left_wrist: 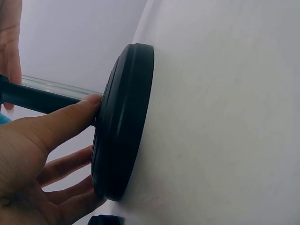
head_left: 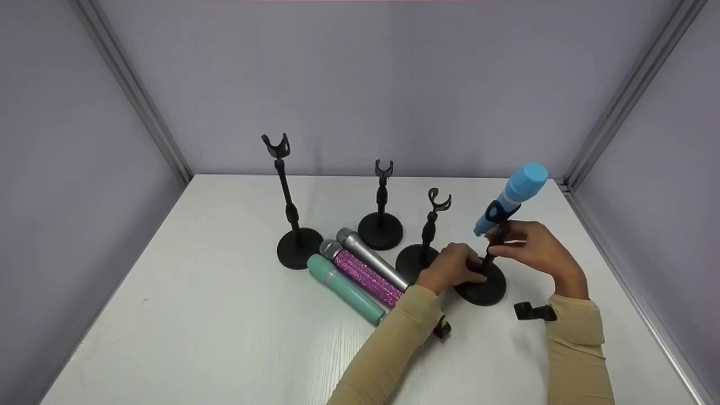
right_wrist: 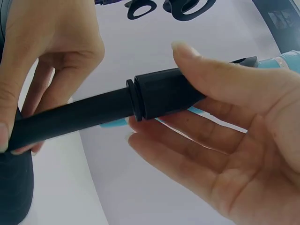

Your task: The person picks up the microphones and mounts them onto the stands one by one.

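A light blue microphone [head_left: 524, 184] rests tilted in the clip of the rightmost black microphone stand [head_left: 488, 288]. Low on that stand, my left hand [head_left: 453, 266] grips it where the pole meets the round base [left_wrist: 123, 126], thumb by the pole and fingers at the base's edge. Higher up, my right hand [head_left: 534, 250] pinches the thick collar [right_wrist: 161, 93] of the pole between thumb and fingers. To the left, a teal microphone [head_left: 347, 291], a pink glitter microphone [head_left: 368, 278] and a silver microphone [head_left: 372, 257] lie side by side on the table.
Three more black stands hold nothing in their clips: a tall one [head_left: 298, 247] at left, a short one [head_left: 381, 230] at the back, and another [head_left: 416, 260] close beside my left hand. Grey panels [head_left: 360, 84] enclose the white table [head_left: 214, 326].
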The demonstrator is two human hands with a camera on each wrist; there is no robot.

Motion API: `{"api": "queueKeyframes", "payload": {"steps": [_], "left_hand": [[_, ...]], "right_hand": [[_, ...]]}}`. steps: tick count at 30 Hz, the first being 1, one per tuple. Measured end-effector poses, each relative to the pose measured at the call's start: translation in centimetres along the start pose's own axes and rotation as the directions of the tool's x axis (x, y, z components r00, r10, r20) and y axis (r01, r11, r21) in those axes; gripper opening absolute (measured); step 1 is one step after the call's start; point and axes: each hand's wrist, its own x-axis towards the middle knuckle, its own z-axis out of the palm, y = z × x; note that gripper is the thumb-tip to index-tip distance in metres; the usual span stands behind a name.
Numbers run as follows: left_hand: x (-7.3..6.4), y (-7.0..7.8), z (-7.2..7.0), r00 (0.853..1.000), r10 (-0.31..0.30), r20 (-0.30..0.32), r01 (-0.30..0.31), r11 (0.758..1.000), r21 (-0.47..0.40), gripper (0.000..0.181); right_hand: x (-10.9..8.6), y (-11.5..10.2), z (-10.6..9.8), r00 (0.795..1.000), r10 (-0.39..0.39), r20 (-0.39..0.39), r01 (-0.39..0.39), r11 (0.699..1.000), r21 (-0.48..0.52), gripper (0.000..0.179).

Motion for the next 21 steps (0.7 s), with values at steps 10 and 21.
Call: {"api": "queueKeyframes", "payload": {"steps": [10, 21], "left_hand": [[0.03, -0.07, 0.06, 1.0, 0.0, 0.003, 0.0, 1.0, -0.013, 0.029], [0.14, -0.14, 0.09, 1.0, 0.009, 0.008, -0.009, 1.0, -0.017, 0.025]], "right_hand": [[-0.16, 0.32, -0.25, 0.994, -0.062, 0.093, 0.054, 0.995, 0.09, 0.027], [-0.03, 0.16, -0.24, 0.994, -0.049, 0.099, 0.041, 0.996, 0.082, 0.018]]}}
